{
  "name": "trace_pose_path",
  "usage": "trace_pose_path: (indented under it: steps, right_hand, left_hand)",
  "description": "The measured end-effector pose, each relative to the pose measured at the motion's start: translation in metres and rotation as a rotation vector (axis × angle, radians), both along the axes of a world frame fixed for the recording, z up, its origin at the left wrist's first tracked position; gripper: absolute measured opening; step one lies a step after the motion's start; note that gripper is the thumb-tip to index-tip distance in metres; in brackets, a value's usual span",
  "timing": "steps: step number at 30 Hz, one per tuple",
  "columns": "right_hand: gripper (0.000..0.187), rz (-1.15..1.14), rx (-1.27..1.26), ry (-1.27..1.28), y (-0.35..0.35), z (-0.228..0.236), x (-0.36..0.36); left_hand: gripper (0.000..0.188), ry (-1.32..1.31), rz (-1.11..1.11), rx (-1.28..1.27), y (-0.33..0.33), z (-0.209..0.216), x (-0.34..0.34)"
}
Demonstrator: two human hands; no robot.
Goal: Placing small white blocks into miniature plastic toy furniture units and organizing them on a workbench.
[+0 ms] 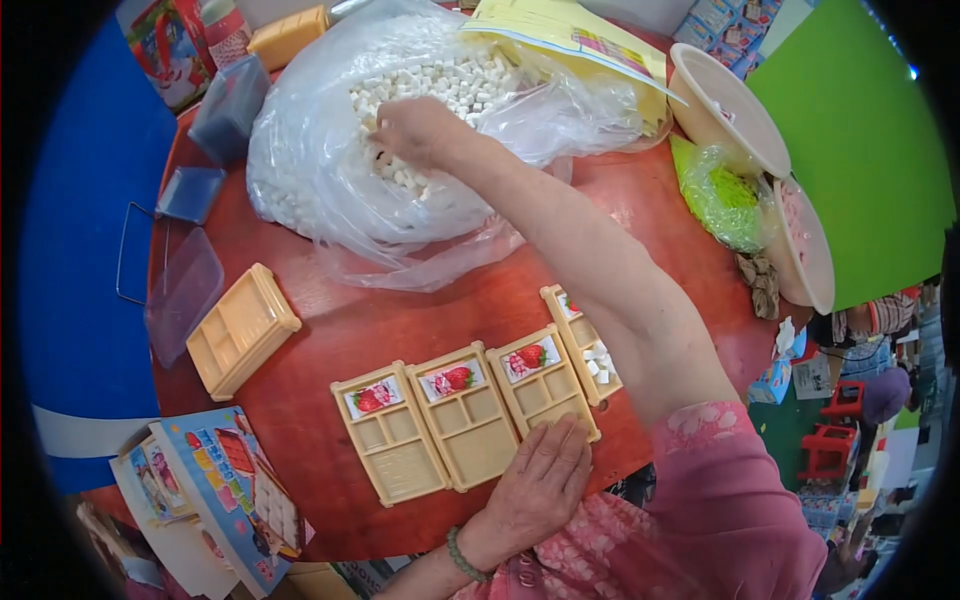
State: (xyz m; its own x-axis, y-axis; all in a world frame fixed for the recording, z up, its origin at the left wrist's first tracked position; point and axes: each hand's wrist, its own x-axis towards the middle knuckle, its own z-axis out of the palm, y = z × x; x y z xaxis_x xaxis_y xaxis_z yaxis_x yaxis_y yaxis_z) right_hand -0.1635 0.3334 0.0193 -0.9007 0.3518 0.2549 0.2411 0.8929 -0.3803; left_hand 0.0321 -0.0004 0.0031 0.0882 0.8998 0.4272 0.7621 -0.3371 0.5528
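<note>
My right hand (412, 132) reaches into a big clear plastic bag (290, 150) heaped with small white cubes (450, 88). Its fingers are curled down among the cubes, so whatever they grip is hidden. My left hand (540, 487) lies with fingers stretched out over the near end of a cream compartment tray (530, 378). To its left are two more such trays (390, 432) (463, 415), each with a strawberry-printed packet (374, 397) in the top compartment. A further tray (556, 300), partly behind my right arm, holds several white cubes (600, 362) and a packet.
At the left sit a stack of cream trays (240, 330), clear plastic lids (185, 290) and printed cartons (225, 480). Bowls (725, 105) (800, 245), a bag of bright green pieces (725, 198) and a crumpled brown cloth (758, 285) stand at the right. Yellow printed sheets (570, 40) lie behind the bag.
</note>
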Motion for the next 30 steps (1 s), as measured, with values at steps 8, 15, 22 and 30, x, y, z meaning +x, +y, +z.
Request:
trace_pose_path:
  steps: [8,15,22,30]
  right_hand:
    - [0.031,-0.216,-0.769,0.41,0.014,0.023,0.026]
    - [0.029,-0.158,-0.952,0.261,-0.063,0.086,0.172]
    - [0.015,-0.246,-0.853,0.394,-0.113,0.024,0.289]
    - [0.014,-0.254,-0.572,0.459,-0.125,-0.012,0.308]
  left_hand:
    - [0.032,-0.033,0.058,0.023,0.003,0.003,0.003]
    - [0.043,-0.064,0.112,0.025,0.008,0.011,0.001]
    - [0.067,0.181,0.092,-0.238,0.016,0.03,0.017]
    - [0.068,0.221,0.113,-0.243,0.033,0.015,0.029]
